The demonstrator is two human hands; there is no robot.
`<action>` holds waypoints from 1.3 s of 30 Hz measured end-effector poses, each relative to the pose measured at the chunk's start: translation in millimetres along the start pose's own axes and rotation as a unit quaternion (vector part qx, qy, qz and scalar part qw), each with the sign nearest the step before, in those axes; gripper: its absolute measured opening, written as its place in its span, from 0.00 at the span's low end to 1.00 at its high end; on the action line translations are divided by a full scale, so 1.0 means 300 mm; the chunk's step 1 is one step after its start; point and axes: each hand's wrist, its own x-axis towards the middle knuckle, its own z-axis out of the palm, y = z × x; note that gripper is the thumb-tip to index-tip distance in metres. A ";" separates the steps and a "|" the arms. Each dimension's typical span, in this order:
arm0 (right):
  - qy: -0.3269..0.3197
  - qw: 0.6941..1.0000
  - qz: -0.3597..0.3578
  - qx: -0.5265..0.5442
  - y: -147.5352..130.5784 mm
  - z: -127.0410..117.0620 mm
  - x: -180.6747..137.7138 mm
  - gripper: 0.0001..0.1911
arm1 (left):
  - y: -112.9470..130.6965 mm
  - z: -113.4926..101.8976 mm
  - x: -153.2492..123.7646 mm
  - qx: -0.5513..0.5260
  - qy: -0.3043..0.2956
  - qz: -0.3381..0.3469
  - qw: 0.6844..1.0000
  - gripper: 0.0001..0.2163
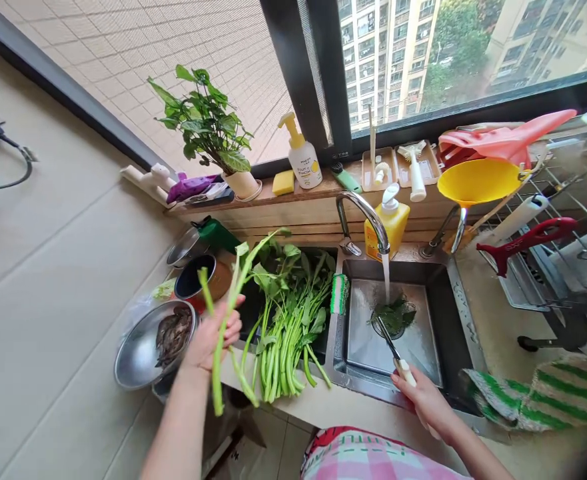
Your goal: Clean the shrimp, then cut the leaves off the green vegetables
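My left hand (216,333) is closed around a few long green stalks of leafy greens (238,287), which look like water spinach, held up at the left of the sink. Below and beside it, a large bunch of the same greens (286,347) lies over the left basin, stalk ends toward me. My right hand (423,397) grips the white handle of a small knife (390,343), its narrow blade pointing into the right basin. Under the blade tip, loose green leaves (396,317) sit over the drain, with water running onto them from the faucet (373,217).
The right basin (358,333) has a green-and-white sponge (340,293) on its left rim. A metal bowl (133,353) with dark contents stands at left. Striped cloths (553,393) and a dish rack (523,287) are at right. A potted plant (208,123) and soap bottle (306,163) line the sill.
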 end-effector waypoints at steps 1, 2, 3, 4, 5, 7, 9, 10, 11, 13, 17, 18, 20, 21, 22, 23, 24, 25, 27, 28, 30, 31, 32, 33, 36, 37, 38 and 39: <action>-0.005 1.000 -0.002 0.001 -0.005 0.005 -0.001 0.17 | -0.054 0.025 -0.006 -0.005 -0.026 -0.041 0.999 0.18; -0.012 1.000 -0.005 0.002 -0.013 0.010 -0.004 0.16 | -0.112 0.053 -0.009 -0.001 -0.042 -0.062 0.997 0.18; -0.019 1.000 -0.008 0.004 -0.024 0.015 -0.010 0.16 | -0.170 0.084 -0.010 0.006 -0.054 -0.068 0.996 0.18; -0.025 1.000 -0.010 0.005 -0.038 0.018 -0.017 0.15 | -0.224 0.116 -0.012 0.016 -0.062 -0.068 0.996 0.17; -0.031 0.999 -0.010 0.004 -0.051 0.020 -0.027 0.15 | -0.271 0.149 -0.015 0.028 -0.069 -0.064 0.995 0.16; -0.041 0.999 -0.009 -0.003 -0.077 0.020 -0.050 0.14 | -0.343 0.212 -0.025 0.057 -0.081 -0.051 0.994 0.15; -0.049 0.999 -0.015 -0.014 -0.093 0.016 -0.074 0.14 | -0.393 0.268 -0.034 0.092 -0.094 -0.031 0.991 0.15; -0.053 0.998 -0.023 -0.020 -0.096 0.014 -0.086 0.14 | -0.413 0.294 -0.038 0.110 -0.102 -0.018 0.989 0.14; -0.056 0.998 -0.032 -0.026 -0.097 0.011 -0.096 0.13 | -0.432 0.318 -0.040 0.127 -0.114 -0.005 0.985 0.13; -0.060 0.997 -0.045 -0.030 -0.093 0.005 -0.115 0.13 | -0.468 0.360 -0.044 0.154 -0.140 0.021 0.978 0.11; -0.062 0.997 -0.047 -0.020 -0.075 -0.005 -0.136 0.12 | -0.523 0.420 -0.045 0.187 -0.171 0.060 0.965 0.08; -0.063 0.997 -0.044 -0.019 -0.070 -0.008 -0.140 0.13 | -0.531 0.429 -0.045 0.190 -0.174 0.065 0.964 0.08; -0.068 0.997 -0.033 -0.019 -0.061 -0.016 -0.146 0.15 | -0.542 0.441 -0.044 0.194 -0.175 0.069 0.963 0.08; -0.071 0.997 -0.025 -0.018 -0.057 -0.020 -0.151 0.16 | -0.545 0.444 -0.043 0.196 -0.173 0.072 0.963 0.08; -0.073 0.997 -0.018 -0.016 -0.054 -0.023 -0.155 0.17 | -0.548 0.446 -0.041 0.199 -0.168 0.076 0.962 0.08; -0.076 0.997 -0.013 -0.012 -0.052 -0.026 -0.161 0.18 | -0.550 0.447 -0.038 0.202 -0.162 0.081 0.962 0.08; -0.078 0.997 -0.010 -0.005 -0.051 -0.029 -0.166 0.19 | -0.553 0.448 -0.035 0.206 -0.154 0.087 0.962 0.08; -0.083 0.996 -0.011 0.002 -0.051 -0.032 -0.171 0.20 | -0.556 0.448 -0.031 0.210 -0.146 0.093 0.962 0.08; -0.097 0.995 -0.018 0.011 -0.054 -0.036 -0.179 0.21 | -0.560 0.450 -0.024 0.217 -0.131 0.102 0.962 0.09; -0.105 0.994 -0.022 0.014 -0.057 -0.036 -0.180 0.21 | -0.563 0.451 -0.022 0.219 -0.128 0.103 0.962 0.09; -0.115 0.993 -0.022 0.023 -0.063 -0.032 -0.179 0.22 | -0.566 0.458 -0.021 0.220 -0.127 0.102 0.962 0.09; -0.117 0.993 -0.019 0.026 -0.067 -0.027 -0.175 0.22 | -0.567 0.463 -0.022 0.220 -0.130 0.099 0.962 0.09; -0.115 0.993 -0.016 0.028 -0.071 -0.020 -0.170 0.22 | -0.568 0.468 -0.025 0.219 -0.136 0.096 0.961 0.10; -0.109 0.994 -0.015 0.026 -0.075 -0.011 -0.164 0.22 | -0.569 0.473 -0.027 0.220 -0.143 0.093 0.960 0.10; -0.071 0.997 -0.022 0.010 -0.081 0.020 -0.141 0.20 | -0.571 0.481 -0.033 0.223 -0.163 0.090 0.957 0.10; -0.059 0.998 -0.022 0.009 -0.081 0.028 -0.134 0.20 | -0.570 0.478 -0.034 0.222 -0.166 0.086 0.957 0.10; -0.049 0.999 -0.018 0.013 -0.080 0.034 -0.128 0.20 | -0.567 0.472 -0.034 0.218 -0.167 0.079 0.958 0.11; -0.043 0.999 -0.008 0.021 -0.079 0.037 -0.124 0.21 | -0.563 0.462 -0.033 0.211 -0.167 0.066 0.961 0.12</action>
